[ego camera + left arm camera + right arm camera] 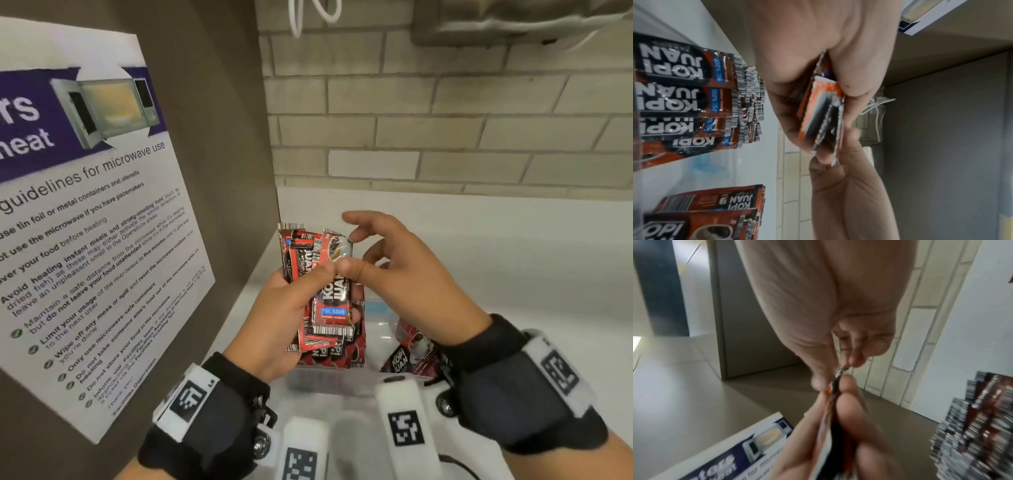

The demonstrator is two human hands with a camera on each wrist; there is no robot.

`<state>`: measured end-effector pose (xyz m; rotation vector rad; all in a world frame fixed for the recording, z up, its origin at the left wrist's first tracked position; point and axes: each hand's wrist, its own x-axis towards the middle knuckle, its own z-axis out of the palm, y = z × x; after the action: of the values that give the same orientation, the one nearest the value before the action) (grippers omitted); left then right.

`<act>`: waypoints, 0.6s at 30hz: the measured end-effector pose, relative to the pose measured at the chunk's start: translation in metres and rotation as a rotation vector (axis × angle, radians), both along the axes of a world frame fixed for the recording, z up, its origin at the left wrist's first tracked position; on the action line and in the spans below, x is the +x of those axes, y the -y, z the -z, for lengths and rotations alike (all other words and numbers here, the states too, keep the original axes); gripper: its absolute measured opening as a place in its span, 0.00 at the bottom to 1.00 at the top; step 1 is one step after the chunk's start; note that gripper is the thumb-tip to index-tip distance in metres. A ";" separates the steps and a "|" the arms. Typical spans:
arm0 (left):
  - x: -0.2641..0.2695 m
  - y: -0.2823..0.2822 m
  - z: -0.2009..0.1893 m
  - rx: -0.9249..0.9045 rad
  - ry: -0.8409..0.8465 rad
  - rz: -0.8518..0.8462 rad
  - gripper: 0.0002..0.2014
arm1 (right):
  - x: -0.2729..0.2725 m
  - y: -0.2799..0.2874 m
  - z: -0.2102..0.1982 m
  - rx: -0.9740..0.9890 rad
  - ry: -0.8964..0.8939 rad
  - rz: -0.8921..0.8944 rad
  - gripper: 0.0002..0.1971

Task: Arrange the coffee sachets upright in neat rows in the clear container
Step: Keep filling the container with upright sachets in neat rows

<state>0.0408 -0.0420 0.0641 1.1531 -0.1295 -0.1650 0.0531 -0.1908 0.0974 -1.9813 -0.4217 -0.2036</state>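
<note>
White counter (pixel 496 260) under beige brick wall (pixel 445 102); microwave-use poster (pixel 85 205) at frame left. Left hand (pixel 281 318), centre frame, fingers curled round a fanned bunch of coffee sachets (pixel 318 274). Right hand (pixel 404 274) pinches the top edge of one sachet in the bunch, other fingers spread loose. Clear container (pixel 329 380) directly below, lower centre, with sachets standing in rows inside.
</note>
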 end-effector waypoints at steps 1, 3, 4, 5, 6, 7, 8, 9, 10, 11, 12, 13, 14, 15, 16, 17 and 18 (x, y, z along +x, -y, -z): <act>-0.002 0.000 -0.001 0.005 0.005 0.024 0.15 | 0.003 0.002 0.000 0.003 0.000 0.002 0.22; -0.003 -0.001 -0.001 0.004 0.008 0.061 0.13 | 0.007 0.004 0.001 0.027 -0.042 -0.005 0.18; -0.004 -0.001 0.000 0.004 0.003 0.069 0.13 | 0.008 0.005 0.002 0.059 -0.085 -0.024 0.16; -0.004 -0.002 0.001 0.003 -0.003 0.072 0.14 | 0.008 0.005 0.003 0.111 -0.130 -0.051 0.14; -0.005 -0.002 0.002 -0.001 -0.008 0.077 0.14 | 0.009 0.006 0.004 0.173 -0.163 -0.071 0.12; -0.006 -0.002 0.003 -0.012 -0.015 0.084 0.12 | 0.010 0.007 0.006 0.232 -0.175 -0.070 0.12; -0.007 -0.003 0.003 -0.026 -0.024 0.091 0.12 | 0.010 0.008 0.007 0.279 -0.173 -0.049 0.12; -0.007 -0.003 0.004 -0.041 -0.036 0.092 0.12 | 0.011 0.010 0.008 0.317 -0.159 -0.018 0.13; -0.007 -0.004 0.004 -0.050 -0.054 0.078 0.14 | 0.012 0.013 0.009 0.347 -0.134 0.017 0.14; -0.007 -0.005 0.005 -0.055 -0.071 0.050 0.17 | 0.011 0.015 0.009 0.378 -0.101 0.054 0.14; -0.006 -0.006 0.006 -0.063 -0.078 0.018 0.18 | 0.011 0.018 0.008 0.420 -0.069 0.090 0.16; -0.006 -0.007 0.006 -0.073 -0.074 -0.008 0.18 | 0.010 0.021 0.008 0.479 -0.040 0.120 0.16; -0.005 -0.007 0.006 -0.086 -0.063 -0.033 0.17 | 0.008 0.022 0.007 0.553 -0.020 0.140 0.15; -0.005 -0.007 0.006 -0.100 -0.052 -0.058 0.15 | 0.006 0.023 0.006 0.633 -0.017 0.146 0.13; -0.004 -0.007 0.006 -0.115 -0.043 -0.087 0.14 | 0.003 0.021 0.007 0.712 -0.035 0.140 0.10; -0.003 -0.006 0.006 -0.132 -0.036 -0.116 0.14 | 0.000 0.018 0.009 0.784 -0.072 0.129 0.07; -0.002 -0.005 0.005 -0.144 -0.028 -0.141 0.16 | -0.004 0.013 0.012 0.837 -0.125 0.118 0.07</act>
<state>0.0385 -0.0371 0.0587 1.0116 -0.0350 -0.0460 0.0491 -0.2040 0.0854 -1.1840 -0.0995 -0.2745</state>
